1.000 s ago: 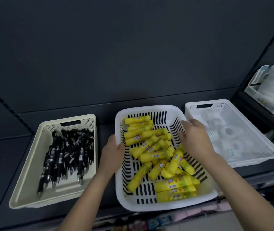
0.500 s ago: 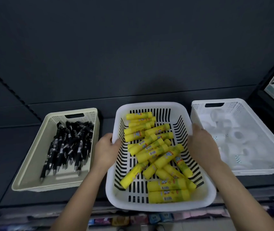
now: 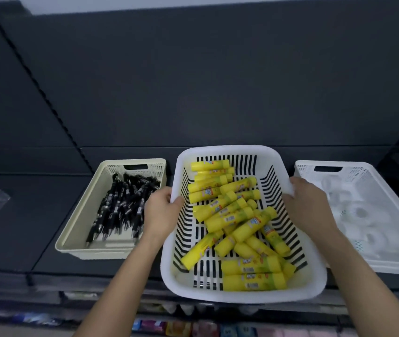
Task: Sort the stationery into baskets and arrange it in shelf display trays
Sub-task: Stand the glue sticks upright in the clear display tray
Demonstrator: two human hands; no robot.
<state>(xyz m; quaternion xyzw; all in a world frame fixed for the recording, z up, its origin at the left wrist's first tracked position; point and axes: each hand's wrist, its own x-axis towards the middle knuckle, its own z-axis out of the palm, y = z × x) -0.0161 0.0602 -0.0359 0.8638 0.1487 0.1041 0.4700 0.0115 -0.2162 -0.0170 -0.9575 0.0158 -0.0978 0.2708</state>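
Many glue sticks (image 3: 232, 217) lie in the white basket (image 3: 242, 296) whose side rims the left hand (image 3: 160, 210) and right hand (image 3: 309, 205) grip.

Smooth white plastic slotted basket (image 3: 298, 288)

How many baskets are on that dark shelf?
3: a cream basket at left, a white slotted basket in the middle, a white mesh basket at right. More may lie out of view.

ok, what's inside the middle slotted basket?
Yellow glue sticks, loosely piled in the white basket. Lower sticks are partly covered by upper ones, so the count is unclear.
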